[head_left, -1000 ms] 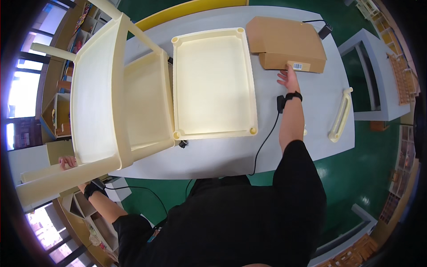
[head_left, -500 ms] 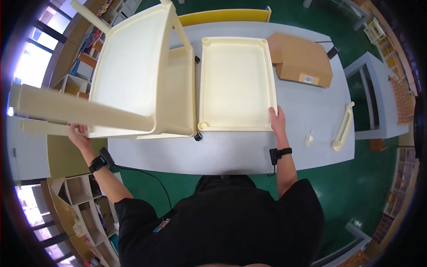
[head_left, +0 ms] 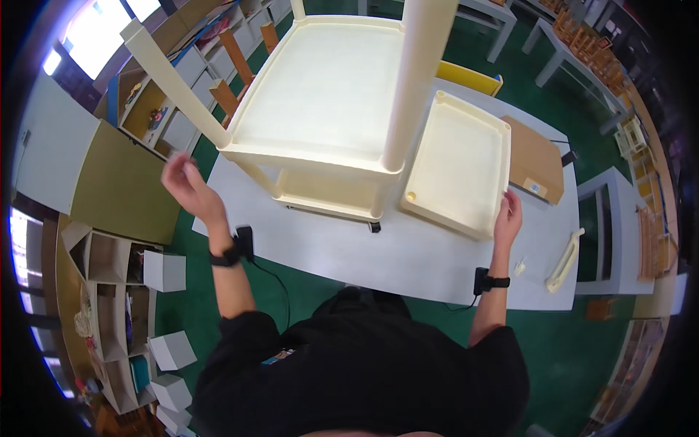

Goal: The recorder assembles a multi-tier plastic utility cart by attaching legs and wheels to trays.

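A cream plastic trolley frame (head_left: 320, 95) stands on the table, with a shelf on top, a lower shelf (head_left: 328, 198) beneath and tube posts rising from its corners. Off its near left corner, my left hand (head_left: 192, 191) is raised with loosely curled fingers, apart from the post and holding nothing. Right of the trolley lies a loose cream tray (head_left: 460, 160), its raised rim facing up. My right hand (head_left: 508, 217) grips this tray's right side near the front corner, some fingers hidden.
The pale grey table (head_left: 335, 251) carries a flattened cardboard box (head_left: 537, 164), a cream handle-like bar (head_left: 566, 262) and a small bag of parts (head_left: 520, 267). Behind is a yellow-edged bench (head_left: 470, 77). Open shelving (head_left: 109, 313) stands at the left. Cables hang from both wrist devices.
My left hand has let go of the trolley's near left side and lifted away. The whole view has turned, so trolley and tray sit farther right. My right hand stays at the tray.
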`<move>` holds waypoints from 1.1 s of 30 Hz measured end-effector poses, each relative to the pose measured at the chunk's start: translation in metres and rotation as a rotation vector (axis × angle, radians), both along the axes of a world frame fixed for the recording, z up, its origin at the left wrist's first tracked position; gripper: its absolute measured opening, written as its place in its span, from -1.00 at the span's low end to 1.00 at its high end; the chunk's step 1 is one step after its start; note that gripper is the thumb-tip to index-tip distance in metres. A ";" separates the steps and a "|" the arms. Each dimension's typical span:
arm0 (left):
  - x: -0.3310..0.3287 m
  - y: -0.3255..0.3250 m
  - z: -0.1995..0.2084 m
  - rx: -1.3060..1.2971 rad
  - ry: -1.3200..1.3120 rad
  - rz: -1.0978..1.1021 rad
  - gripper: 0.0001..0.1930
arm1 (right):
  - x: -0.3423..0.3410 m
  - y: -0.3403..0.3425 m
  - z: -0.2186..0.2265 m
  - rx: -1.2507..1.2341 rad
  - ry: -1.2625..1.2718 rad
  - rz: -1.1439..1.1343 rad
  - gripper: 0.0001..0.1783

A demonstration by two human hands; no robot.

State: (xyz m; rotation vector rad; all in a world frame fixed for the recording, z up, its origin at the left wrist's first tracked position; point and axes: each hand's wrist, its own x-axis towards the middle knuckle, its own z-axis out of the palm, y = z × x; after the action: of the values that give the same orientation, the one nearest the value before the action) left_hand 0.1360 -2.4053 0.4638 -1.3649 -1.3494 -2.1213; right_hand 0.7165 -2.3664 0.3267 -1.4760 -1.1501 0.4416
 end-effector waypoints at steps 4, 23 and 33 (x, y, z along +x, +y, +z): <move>0.092 -0.034 0.025 -0.523 0.713 -0.258 -0.62 | -0.175 -0.031 0.120 0.279 0.165 0.534 -0.46; 0.157 0.018 0.004 -0.412 0.840 -0.224 -0.53 | -0.273 0.026 0.179 0.282 0.372 0.788 -0.77; 0.158 0.023 0.003 -0.441 0.846 -0.182 -0.54 | -0.260 0.030 0.198 0.101 0.405 1.028 -0.77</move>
State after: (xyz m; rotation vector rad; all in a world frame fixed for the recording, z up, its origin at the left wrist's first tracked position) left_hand 0.2945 -2.3825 0.4670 -2.2614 -1.3525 -1.0647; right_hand 0.4567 -2.3363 0.5244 -0.5570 -1.4939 1.2882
